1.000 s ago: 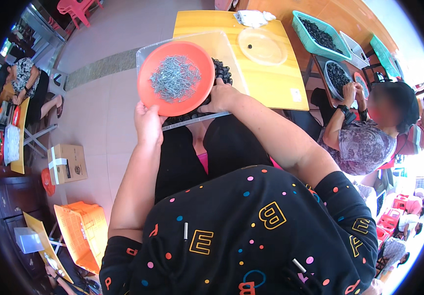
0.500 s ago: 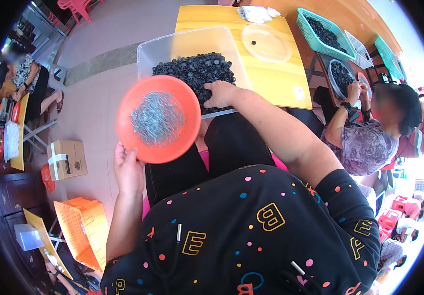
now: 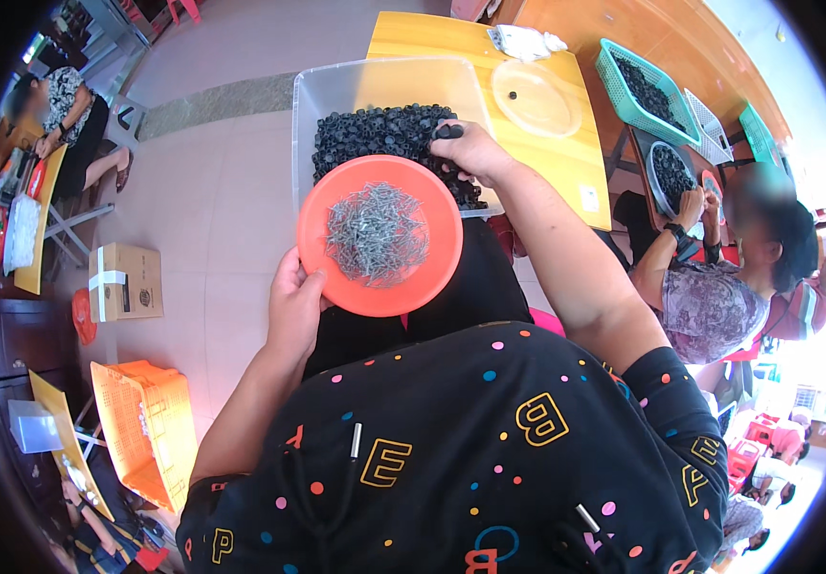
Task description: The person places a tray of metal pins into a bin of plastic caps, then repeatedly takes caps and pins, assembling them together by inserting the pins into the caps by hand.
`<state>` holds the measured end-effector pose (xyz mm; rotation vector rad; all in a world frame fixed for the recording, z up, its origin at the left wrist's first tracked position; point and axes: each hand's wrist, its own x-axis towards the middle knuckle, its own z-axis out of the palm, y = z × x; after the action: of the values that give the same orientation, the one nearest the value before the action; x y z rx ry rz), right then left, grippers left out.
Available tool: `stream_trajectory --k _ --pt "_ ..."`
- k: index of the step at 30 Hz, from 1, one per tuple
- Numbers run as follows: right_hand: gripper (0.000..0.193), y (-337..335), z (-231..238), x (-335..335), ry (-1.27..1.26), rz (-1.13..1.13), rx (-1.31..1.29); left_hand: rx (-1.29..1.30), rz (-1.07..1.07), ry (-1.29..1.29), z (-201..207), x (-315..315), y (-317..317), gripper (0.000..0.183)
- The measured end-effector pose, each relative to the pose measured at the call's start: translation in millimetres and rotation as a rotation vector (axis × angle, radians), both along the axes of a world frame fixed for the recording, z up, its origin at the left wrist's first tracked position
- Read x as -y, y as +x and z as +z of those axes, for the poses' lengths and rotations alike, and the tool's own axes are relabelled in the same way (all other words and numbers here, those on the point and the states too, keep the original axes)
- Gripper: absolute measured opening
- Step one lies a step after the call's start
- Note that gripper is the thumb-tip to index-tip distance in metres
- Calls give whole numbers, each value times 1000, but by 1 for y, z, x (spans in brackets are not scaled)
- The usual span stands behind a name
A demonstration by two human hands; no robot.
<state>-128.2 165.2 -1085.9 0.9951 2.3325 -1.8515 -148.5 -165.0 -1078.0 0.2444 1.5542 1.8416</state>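
Left hand [image 3: 296,298] grips a round orange-red bowl [image 3: 443,251] by its lower-left rim, thumb over the edge and the other fingers out of sight beneath. A loose heap of thin silvery metal pins [image 3: 376,235] covers the middle of the bowl, which hangs above the lap and overlaps the near side of a clear plastic bin [image 3: 392,82]. Inside that bin lies a thick layer of small black pieces [image 3: 375,128]. Right hand [image 3: 475,153] is over the bin's right side, half curled, with black parts [image 3: 448,132] showing between thumb and fingers; how many it has hold of cannot be told.

At far left, a person [image 3: 70,96] in a patterned top sits by a narrow table. A cardboard box [image 3: 133,283] with white tape stands on the floor, and nearer is an orange crate [image 3: 148,423]. Beyond the bin stretches a yellow desk [image 3: 561,177], carrying a white bag [image 3: 520,42] and a round translucent lid [image 3: 558,107] with a lone black piece [image 3: 513,95] on it. Farther right come a teal basket [image 3: 647,124] full of black pieces and a co-worker [image 3: 710,306], both hands raised beside a bowl of similar pieces.
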Motion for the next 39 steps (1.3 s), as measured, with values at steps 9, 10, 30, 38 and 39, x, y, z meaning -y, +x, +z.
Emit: stream_trajectory --k 9,10,30,38,39 --pt "14 14 40 -13 -16 46 -87 34 -13 6 4 -27 11 35" --pt "14 16 45 -14 -18 62 -97 46 -12 2 6 -30 12 36" --pt "64 -56 -11 22 964 623 358 -5 278 -38 14 39 -30 37" --pt "46 -35 -11 -30 1091 465 525 -14 328 -9 7 40 -18 36" --pt "46 -26 -12 -29 1085 443 516 -27 336 14 4 38 -15 31"
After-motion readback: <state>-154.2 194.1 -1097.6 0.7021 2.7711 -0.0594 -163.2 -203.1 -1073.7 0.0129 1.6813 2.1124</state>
